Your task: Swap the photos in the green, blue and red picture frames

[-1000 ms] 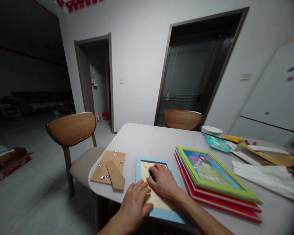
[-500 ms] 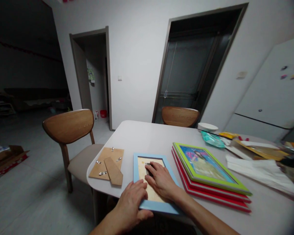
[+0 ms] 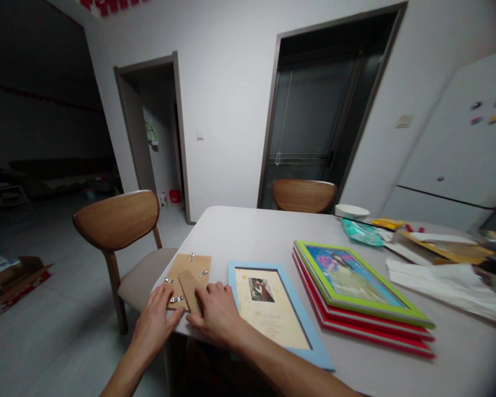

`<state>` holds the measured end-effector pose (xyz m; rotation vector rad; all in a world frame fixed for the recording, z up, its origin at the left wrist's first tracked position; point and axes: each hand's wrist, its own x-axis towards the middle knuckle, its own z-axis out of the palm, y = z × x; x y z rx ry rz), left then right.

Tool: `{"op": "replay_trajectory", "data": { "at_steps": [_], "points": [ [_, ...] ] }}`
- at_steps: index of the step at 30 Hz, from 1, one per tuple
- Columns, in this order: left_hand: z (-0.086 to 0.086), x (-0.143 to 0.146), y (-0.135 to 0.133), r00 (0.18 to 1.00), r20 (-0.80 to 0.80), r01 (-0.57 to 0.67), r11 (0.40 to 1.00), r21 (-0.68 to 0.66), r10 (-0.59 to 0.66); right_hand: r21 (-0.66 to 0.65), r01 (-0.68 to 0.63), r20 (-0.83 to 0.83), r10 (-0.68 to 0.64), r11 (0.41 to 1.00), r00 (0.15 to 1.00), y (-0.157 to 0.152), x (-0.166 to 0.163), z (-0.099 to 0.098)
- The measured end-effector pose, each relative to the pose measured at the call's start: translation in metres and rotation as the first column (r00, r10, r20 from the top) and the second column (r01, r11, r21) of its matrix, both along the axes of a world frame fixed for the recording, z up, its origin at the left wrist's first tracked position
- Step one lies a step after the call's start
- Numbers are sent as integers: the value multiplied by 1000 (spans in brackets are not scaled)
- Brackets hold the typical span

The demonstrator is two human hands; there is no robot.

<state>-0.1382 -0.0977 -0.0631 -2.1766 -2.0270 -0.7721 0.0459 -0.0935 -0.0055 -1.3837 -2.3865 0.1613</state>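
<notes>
A brown photo frame backing board (image 3: 179,267) with metal clips and a fold-out stand leg (image 3: 189,288) lies at the table's left corner. My left hand (image 3: 154,320) has closed on the board's left edge, thumb at the near edge. At the board's right side, my right hand (image 3: 219,311) is closed over the edge and the stand leg; its fingertips are partly hidden. To the right of it lies the light blue photo frame (image 3: 294,309), face up, around a cream printed sheet (image 3: 268,317) with a small photo on it.
A green picture frame (image 3: 380,309) rests on red frames (image 3: 370,333) to the right. Farther right are white paper (image 3: 442,281), a teal packet (image 3: 360,231) and a white bowl (image 3: 351,211). Wooden chairs (image 3: 118,220) (image 3: 305,196) stand at the table's left and far sides.
Both hands have left the blue frame and moved left to the backing board, taking hold of its sides. The sheet inside the frame is now uncovered.
</notes>
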Motion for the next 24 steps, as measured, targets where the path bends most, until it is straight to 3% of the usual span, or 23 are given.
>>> {"op": "replay_trajectory", "data": {
  "at_steps": [3,7,12,16,19,24],
  "points": [
    [-6,2,-4,1000,-4,7,999,36,-7,-29,55,-42,-56,998,998,8,-17,-5],
    [-5,0,-8,999,23,24,997,75,-26,-105,-14,-238,-11,994,971,11,-17,-2],
    [29,13,-18,989,63,111,949,296,-135,-39,-136,-410,109,990,905,-2,14,32],
    [59,48,-28,948,144,209,899,386,-282,42,-81,-440,91,996,893,-15,55,60],
    [59,84,-32,911,203,287,906,311,-359,27,-28,-381,37,999,924,-23,93,61],
    [47,134,-37,866,250,437,898,47,-434,-79,90,-248,-107,993,963,-34,151,32]
  ]
}}
